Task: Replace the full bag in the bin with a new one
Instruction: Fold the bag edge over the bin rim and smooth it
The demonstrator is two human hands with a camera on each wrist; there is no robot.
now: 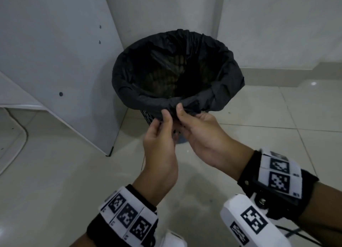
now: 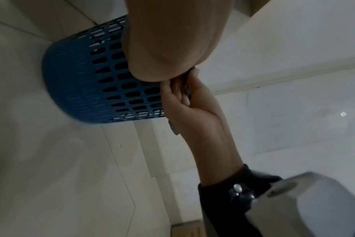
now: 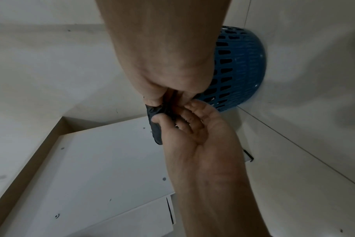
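A blue slotted bin point(image 2: 87, 83) stands on the floor in a corner, lined with a black bag point(image 1: 129, 91) whose edge is folded over the rim. Both hands meet at the near side of the rim. My left hand point(image 1: 162, 117) pinches a gathered bit of the bag's edge between thumb and fingers. Beside it, my right hand point(image 1: 182, 111) pinches the same bunched edge. In the right wrist view a twisted tail of black bag point(image 3: 155, 128) hangs between the right hand point(image 3: 158, 99) and left hand point(image 3: 172, 115). The bag's inside is dark.
A white cabinet panel point(image 1: 64, 71) stands close on the bin's left. White walls point(image 1: 277, 24) lie behind it, and a skirting point(image 1: 296, 74) runs along the right one. A cable point(image 1: 22, 135) lies on the tiled floor point(image 1: 277, 117) at left. Open floor lies to the right and near me.
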